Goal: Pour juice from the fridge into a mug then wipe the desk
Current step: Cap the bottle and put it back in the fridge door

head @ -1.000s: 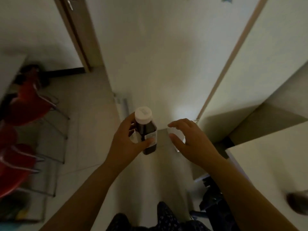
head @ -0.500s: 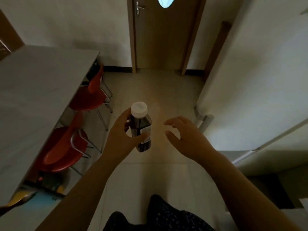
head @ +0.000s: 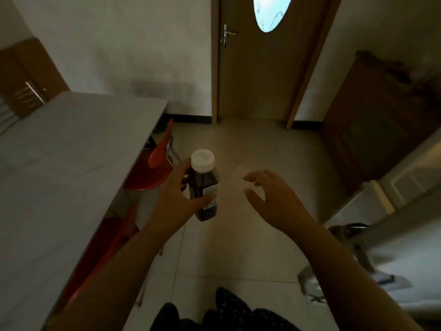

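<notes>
My left hand (head: 175, 197) grips a small juice bottle (head: 204, 187) around its middle. The bottle holds dark liquid, carries a label and has a white cap, and it stands nearly upright in the air over the tiled floor. My right hand (head: 274, 199) hovers to the right of the bottle with curled, spread fingers and holds nothing. A grey desk (head: 59, 163) stretches along the left side. No mug is in sight.
Two red chairs (head: 152, 168) are tucked under the desk's right edge. A wooden door (head: 257, 75) with an oval window stands straight ahead. A white appliance (head: 393, 187) and a wooden cabinet (head: 372, 130) line the right side. Tiled floor lies between them.
The view has swung left, away from the white fridge front toward the door and desk. The bottle stays in my left hand; my right hand has drawn slightly away from it.
</notes>
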`<control>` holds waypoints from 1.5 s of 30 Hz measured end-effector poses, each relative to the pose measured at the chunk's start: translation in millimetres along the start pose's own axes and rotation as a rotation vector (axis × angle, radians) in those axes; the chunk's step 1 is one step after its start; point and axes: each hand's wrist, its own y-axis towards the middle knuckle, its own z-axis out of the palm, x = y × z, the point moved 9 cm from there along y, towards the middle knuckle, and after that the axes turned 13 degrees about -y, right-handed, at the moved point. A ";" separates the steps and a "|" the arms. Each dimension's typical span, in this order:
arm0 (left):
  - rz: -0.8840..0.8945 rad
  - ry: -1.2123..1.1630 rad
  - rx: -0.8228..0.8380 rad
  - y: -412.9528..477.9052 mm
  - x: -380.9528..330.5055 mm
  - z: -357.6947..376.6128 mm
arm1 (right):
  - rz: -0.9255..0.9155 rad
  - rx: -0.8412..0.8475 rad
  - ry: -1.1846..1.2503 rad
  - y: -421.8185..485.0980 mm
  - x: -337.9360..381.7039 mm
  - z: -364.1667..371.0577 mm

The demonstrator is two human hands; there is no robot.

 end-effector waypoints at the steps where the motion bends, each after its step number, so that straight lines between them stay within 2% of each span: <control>1: 0.012 0.004 0.012 14.6 0.7 1.4 | 0.016 -0.004 0.002 11.5 -4.5 0.0; 11: 0.026 -0.060 0.298 186.5 29.6 86.9 | 0.295 -0.104 -0.021 100.4 -83.5 -17.8; 17: 0.039 -0.122 0.580 295.1 31.4 173.4 | 0.618 -0.195 -0.046 134.7 -155.0 -49.4; 22: 0.117 -0.186 0.846 347.1 17.2 267.9 | 0.877 -0.306 -0.081 131.0 -195.1 -83.9; 30: 0.102 -0.326 1.258 326.8 -36.7 422.4 | 1.217 -0.490 -0.136 69.9 -249.2 -142.6; 35: 0.158 -0.375 1.456 290.7 -87.2 501.5 | 1.317 -0.640 -0.220 33.3 -283.4 -182.5; 45: 0.298 -0.545 1.811 235.4 -150.4 577.6 | 1.602 -0.779 -0.336 -11.6 -278.1 -211.8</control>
